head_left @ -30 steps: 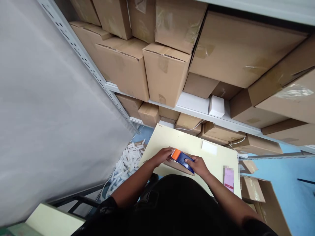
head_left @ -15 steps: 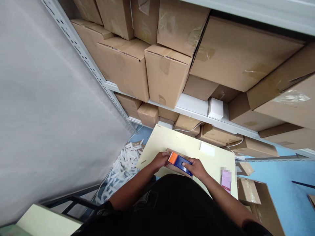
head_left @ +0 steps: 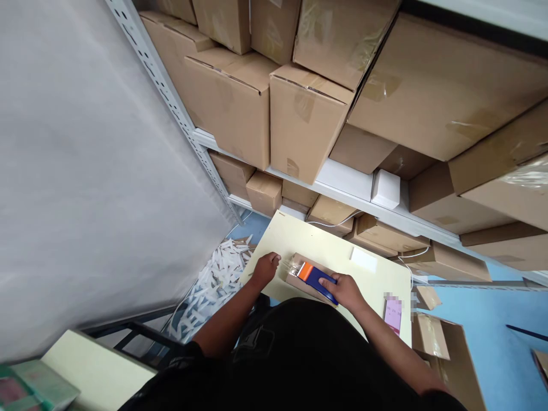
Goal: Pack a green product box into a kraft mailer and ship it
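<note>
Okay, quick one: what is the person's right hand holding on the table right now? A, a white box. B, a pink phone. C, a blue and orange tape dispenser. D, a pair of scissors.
C: the right hand grips the blue and orange tape dispenser on top of a small cardboard box on the pale table, while the left hand rests beside the box.
</note>
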Available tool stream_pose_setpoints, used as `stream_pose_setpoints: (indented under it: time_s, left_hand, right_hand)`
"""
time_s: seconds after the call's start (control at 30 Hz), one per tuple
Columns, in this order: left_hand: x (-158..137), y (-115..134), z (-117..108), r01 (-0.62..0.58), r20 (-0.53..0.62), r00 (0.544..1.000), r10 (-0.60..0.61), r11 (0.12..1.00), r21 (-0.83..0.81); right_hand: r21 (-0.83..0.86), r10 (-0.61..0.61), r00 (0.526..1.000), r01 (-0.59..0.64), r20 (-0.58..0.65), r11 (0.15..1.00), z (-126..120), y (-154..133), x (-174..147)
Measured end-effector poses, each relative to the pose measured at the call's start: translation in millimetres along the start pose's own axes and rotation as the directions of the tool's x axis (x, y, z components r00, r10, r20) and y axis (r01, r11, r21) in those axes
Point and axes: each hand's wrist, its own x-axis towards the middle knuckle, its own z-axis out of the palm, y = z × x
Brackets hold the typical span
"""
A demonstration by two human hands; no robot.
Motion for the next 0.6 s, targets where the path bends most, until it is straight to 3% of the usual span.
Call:
stream_pose_setpoints:
  time_s: [0.13,0.23,0.33,0.43,0.5,0.6]
  left_hand:
    - [1,-1,37,-0.019,0.009,1.000,0.018,0.997,0.068]
    - [4,-3,50,-0.080,0.058,0.996,0.074,0.990,0.120]
    - [18,-4,42,-0.179,0.122,0.979,0.160,0.970,0.163]
    - [32,0,21,-0.279,0.145,0.959,0.244,0.904,0.324]
    - [35,7,8,-0.406,0.222,0.912,0.344,0.830,0.383]
    - [29,16,2,-0.643,0.395,0.757,0.521,0.702,0.308]
  right_hand:
    - [-0.050,0.022,1.000,-0.023,-0.017,0.999,3,-10,3]
    - [-0.092,0.050,0.998,-0.052,-0.024,0.994,2,-19,3]
    - [-0.117,0.075,0.997,-0.075,-0.006,0.990,-1,-24,5]
    - [-0.147,0.093,0.996,-0.090,0.016,0.985,-3,-28,7]
    - [-0.181,0.094,0.995,-0.090,0.015,0.979,-4,-30,8]
    - [-0.200,0.091,0.995,-0.083,0.029,0.976,-6,-32,10]
